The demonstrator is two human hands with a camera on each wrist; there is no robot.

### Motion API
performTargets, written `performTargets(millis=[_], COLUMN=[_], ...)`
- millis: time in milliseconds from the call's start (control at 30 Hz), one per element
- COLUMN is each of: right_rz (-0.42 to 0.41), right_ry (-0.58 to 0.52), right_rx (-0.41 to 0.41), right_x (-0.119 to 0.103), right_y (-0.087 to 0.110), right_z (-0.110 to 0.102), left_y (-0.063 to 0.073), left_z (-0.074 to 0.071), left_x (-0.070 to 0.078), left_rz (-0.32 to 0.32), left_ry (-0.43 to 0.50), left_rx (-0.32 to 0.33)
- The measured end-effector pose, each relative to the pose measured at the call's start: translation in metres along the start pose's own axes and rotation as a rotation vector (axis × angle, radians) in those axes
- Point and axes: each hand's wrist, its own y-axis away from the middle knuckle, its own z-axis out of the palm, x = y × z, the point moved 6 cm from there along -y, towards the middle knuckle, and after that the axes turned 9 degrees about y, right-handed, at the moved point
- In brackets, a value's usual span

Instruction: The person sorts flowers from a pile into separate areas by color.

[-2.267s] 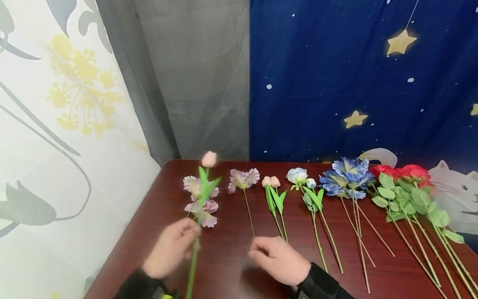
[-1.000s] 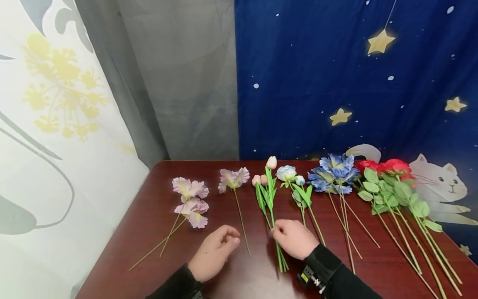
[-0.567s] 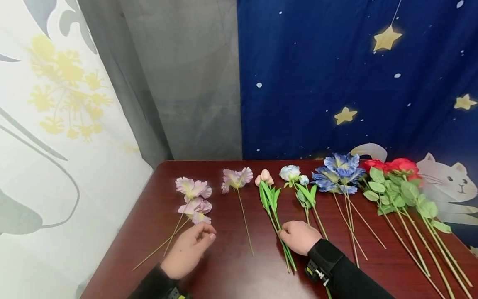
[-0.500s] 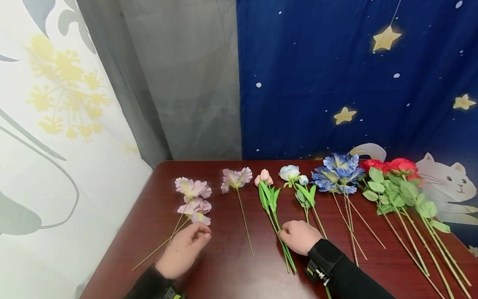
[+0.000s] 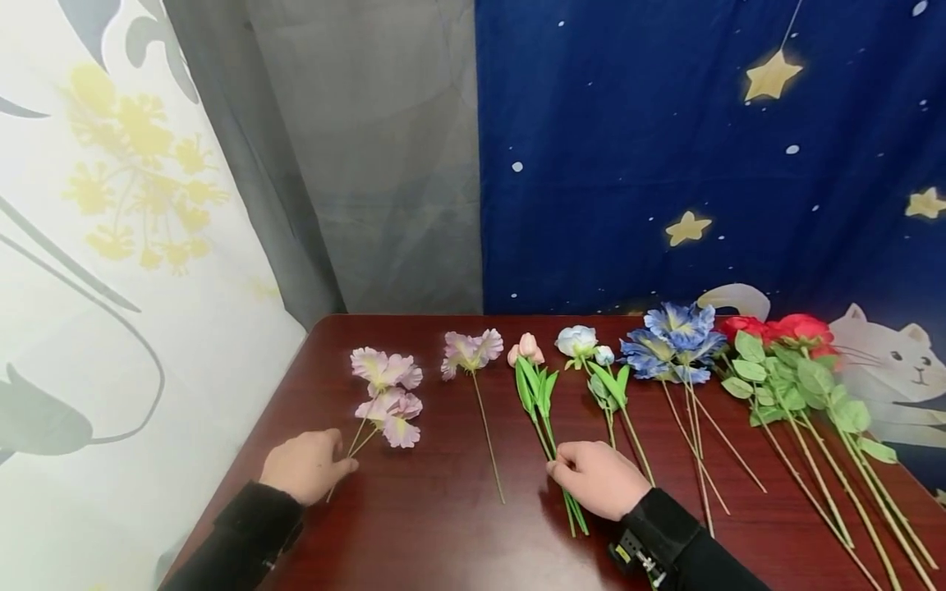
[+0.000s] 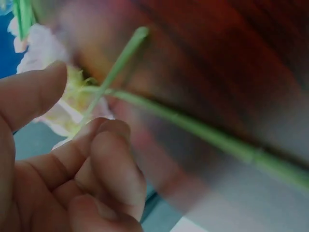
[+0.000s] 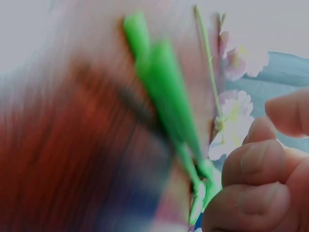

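Observation:
My left hand (image 5: 306, 466) is at the crossed stems of two pale purple iris-like flowers (image 5: 388, 394) on the table. In the left wrist view its thumb (image 6: 34, 92) and curled fingers (image 6: 113, 164) are apart, with a green stem (image 6: 123, 58) showing beyond the gap. My right hand (image 5: 602, 480) rests beside a bunch of pink tulips (image 5: 526, 348), its fingertips close to their green stems. In the right wrist view the right fingers (image 7: 256, 159) are loosely curled, the thumb apart, and the blurred tulip stems (image 7: 169, 92) lie outside them.
A single purple flower (image 5: 473, 351) lies between the hands. Rightward lie pale blue flowers (image 5: 576, 341), blue irises (image 5: 676, 341) and leafy red flowers (image 5: 798, 328), their stems pointing toward me. A white wall (image 5: 185, 369) borders the table (image 5: 414, 525) on the left; curtains hang behind.
The left hand brought a tulip over to the other tulips, let it go, then moved left to the purple flowers' stems. The right hand moved right to the tulips and stays there.

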Motion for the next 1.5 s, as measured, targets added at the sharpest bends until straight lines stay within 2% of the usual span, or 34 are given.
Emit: performTargets(millis=[167, 367, 467, 567, 667, 767, 933, 1067, 1167, 1267, 1333, 1433, 1500], right_rz=[-0.074, -0.099, -0.105, -0.121, -0.145, -0.171, -0.228, -0.27, -0.308, -0.317, -0.318, -0.305, -0.271], right_ry=[-0.047, -0.059, -0.069, -0.097, -0.142, -0.18, -0.22, -0.288, -0.385, -0.469, -0.479, -0.362, -0.219], right_rx=[-0.029, -0.039, -0.038, -0.044, -0.05, -0.05, -0.031, -0.057, -0.106, -0.133, -0.13, -0.059, 0.02], right_x=[-0.02, -0.028, -0.032, -0.038, -0.048, -0.061, -0.098, -0.128, -0.144, -0.151, -0.151, -0.146, -0.138], right_y=[0.005, 0.005, 0.006, 0.006, 0.004, 0.0, -0.01, -0.017, -0.018, -0.021, -0.026, -0.042, -0.057], right_z=[-0.002, -0.001, 0.0, 0.003, 0.006, 0.01, 0.021, 0.04, 0.051, 0.056, 0.057, 0.051, 0.043], left_y=[0.001, -0.001, 0.0, 0.005, 0.012, 0.02, 0.034, 0.043, 0.047, 0.047, 0.044, 0.039, 0.037], left_z=[0.009, 0.011, 0.013, 0.015, 0.016, 0.018, 0.025, 0.036, 0.041, 0.043, 0.043, 0.043, 0.044], left_x=[0.001, -0.003, -0.005, -0.005, 0.002, 0.02, 0.061, 0.087, 0.1, 0.104, 0.102, 0.096, 0.091], left_rz=[-0.005, -0.013, -0.02, -0.027, -0.002, 0.064, 0.155, 0.195, 0.207, 0.195, 0.179, 0.157, 0.146], left_ry=[0.039, 0.033, 0.066, 0.184, 0.335, 0.505, 0.746, 0.885, 1.013, 1.113, 1.148, 1.156, 1.145], left_rx=[-0.039, -0.037, -0.055, -0.091, -0.12, -0.158, -0.229, -0.265, -0.298, -0.305, -0.295, -0.273, -0.26])
